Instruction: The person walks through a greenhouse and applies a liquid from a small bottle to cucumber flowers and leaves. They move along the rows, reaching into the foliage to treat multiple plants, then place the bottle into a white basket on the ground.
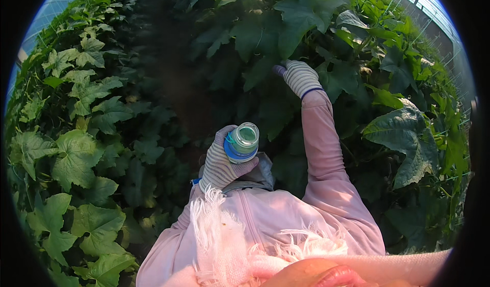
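My left hand (218,166), in a striped knit glove, is wrapped around an open-mouthed clear glass bottle (247,139) in front of my body. A blue band circles the bottle below its neck, with a thin green string beside it. Its contents cannot be made out clearly. Gloved the same way, my right hand (302,76) reaches forward to the dark lobed leaves (264,70) of a climbing vine crop. Purple fingertips show at the glove's left edge; the other fingers are hidden, so any hold there is unclear.
Dense leafy vines (76,153) rise on the left, with more vines (405,141) close by my right arm. A dark, shaded path (183,95) runs between the rows. Thin strings (425,28) and a wall (436,34) stand at upper right. A grey bag or cloth (264,172) hangs at my waist.
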### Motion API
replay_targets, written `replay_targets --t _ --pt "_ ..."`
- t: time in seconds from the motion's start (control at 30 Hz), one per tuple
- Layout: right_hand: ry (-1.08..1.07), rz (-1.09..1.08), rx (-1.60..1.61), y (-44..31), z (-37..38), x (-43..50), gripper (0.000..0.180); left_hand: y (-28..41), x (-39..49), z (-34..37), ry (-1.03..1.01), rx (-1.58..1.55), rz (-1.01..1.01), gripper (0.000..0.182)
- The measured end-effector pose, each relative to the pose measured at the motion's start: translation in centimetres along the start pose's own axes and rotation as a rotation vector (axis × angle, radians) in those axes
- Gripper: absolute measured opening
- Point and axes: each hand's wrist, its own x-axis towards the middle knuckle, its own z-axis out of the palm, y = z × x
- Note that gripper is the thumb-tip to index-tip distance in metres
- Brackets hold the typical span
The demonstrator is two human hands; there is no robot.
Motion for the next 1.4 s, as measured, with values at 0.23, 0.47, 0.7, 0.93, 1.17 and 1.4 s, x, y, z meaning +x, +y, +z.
replay_targets --t 0.23,0.47,0.7,0.93,1.17,1.4 --pt "0.513 -0.064 -0.042 -1.4 -2.0 1.7 0.053 -3.1 7.6 -3.6 -0.014 -0.024 0.071 0.081" --pt "0.717 -0.262 0.454 -6.1 -4.1 17.2 0.072 -5.6 13.6 -9.4 -0.061 -0.117 0.113 0.079" --pt "0.559 -0.150 0.370 -10.8 1.5 28.9 0.059 -8.3 17.6 -16.0 -0.040 -0.079 0.075 0.081" --pt "0.665 -0.107 0.125 -14.6 11.7 23.7 0.047 -10.7 19.9 -21.4 0.030 -0.110 0.011 0.080" --pt "0.615 0.132 0.103 -10.2 13.3 20.6 0.046 -12.7 22.1 -23.2 0.015 -0.155 -0.044 0.079" --pt "0.469 -0.087 0.414 -14.1 15.2 21.7 0.043 -14.7 25.9 -22.7 -0.030 -0.111 -0.096 0.083"
